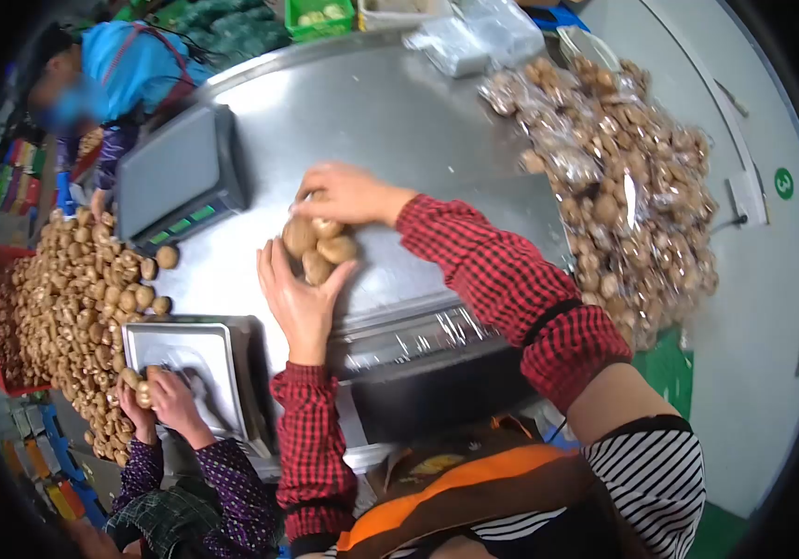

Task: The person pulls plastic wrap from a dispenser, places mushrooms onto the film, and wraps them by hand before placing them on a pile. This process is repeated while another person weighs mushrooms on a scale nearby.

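Note:
Several brown mushrooms [317,249] lie bunched on the steel table [372,102] in front of me. My left hand [298,296] is at the near left side of the bunch, fingers spread, with thumb and fingers around the lower mushrooms. From the far side my right hand [348,194] reaches over the bunch, its fingers curved against the upper mushrooms. Part of those mushrooms is hidden under it, and its fingertips are slightly blurred.
A scale [181,172] stands at the left, near a heap of loose mushrooms [83,298]. A co-worker's hands [162,399] hold mushrooms by a metal tray [181,347]. Bagged mushrooms [618,186] are piled right. Plastic bags [479,37] lie at the back. Another person stands upper left.

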Demonstrator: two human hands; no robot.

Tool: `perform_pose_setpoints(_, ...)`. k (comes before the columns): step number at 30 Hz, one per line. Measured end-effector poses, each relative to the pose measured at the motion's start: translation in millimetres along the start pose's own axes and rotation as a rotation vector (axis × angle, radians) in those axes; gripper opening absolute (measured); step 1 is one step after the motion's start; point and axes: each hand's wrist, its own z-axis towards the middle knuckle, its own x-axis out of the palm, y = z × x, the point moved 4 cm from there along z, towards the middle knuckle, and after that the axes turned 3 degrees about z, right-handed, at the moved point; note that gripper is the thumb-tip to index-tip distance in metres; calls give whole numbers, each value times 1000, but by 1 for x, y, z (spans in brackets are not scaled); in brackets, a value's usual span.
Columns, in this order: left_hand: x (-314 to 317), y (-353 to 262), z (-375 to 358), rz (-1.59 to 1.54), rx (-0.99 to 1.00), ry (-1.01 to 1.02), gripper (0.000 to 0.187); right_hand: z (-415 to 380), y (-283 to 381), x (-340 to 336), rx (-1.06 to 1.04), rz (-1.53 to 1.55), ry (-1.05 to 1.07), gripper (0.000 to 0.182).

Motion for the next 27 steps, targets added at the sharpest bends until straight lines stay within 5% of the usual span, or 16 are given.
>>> perform_pose_setpoints(5,35,-59,-6,-310,428,439,102,-171,-6,-29,323,-109,-649,44)
perform_pose_setpoints(7,45,-70,-5,-298,512,590,110,-201,-12,-25,360,-143,-682,47)
perform_pose_setpoints(9,36,-68,-5,-391,404,612,116,-213,-20,-27,183,-56,-749,50)
perform_pose_setpoints(11,14,-56,-16,-376,367,434,122,-238,-10,-49,225,172,-747,56)
perform_pose_setpoints(12,-1,-44,-27,-454,247,367,114,-268,-3,-60,335,90,-770,55)
perform_pose_setpoints(14,-41,-20,-61,-118,12,151,52,-333,-5,-63,561,-125,-689,51)
perform_pose_setpoints(15,-59,-25,-77,60,124,-32,30,-357,-12,-58,667,-265,-581,50)
perform_pose_setpoints(17,-55,-6,-110,365,-56,178,35,-360,23,-50,713,-321,-445,46)
perform_pose_setpoints(21,-37,-27,-109,302,-6,215,32,-342,0,-9,542,-564,-508,42)
perform_pose_setpoints(23,-24,1,-110,22,-61,253,30,-350,-4,-8,570,-327,-623,37)
perform_pose_setpoints(25,-46,-2,-113,-394,-386,387,27,-369,9,-7,820,851,-597,29)
perform_pose_setpoints(26,-44,3,-128,-884,-789,552,30,-376,21,-4,803,1339,-590,29)
perform_pose_setpoints(27,-51,-4,-140,-1099,-932,778,30,-380,28,4,840,1733,-394,33)
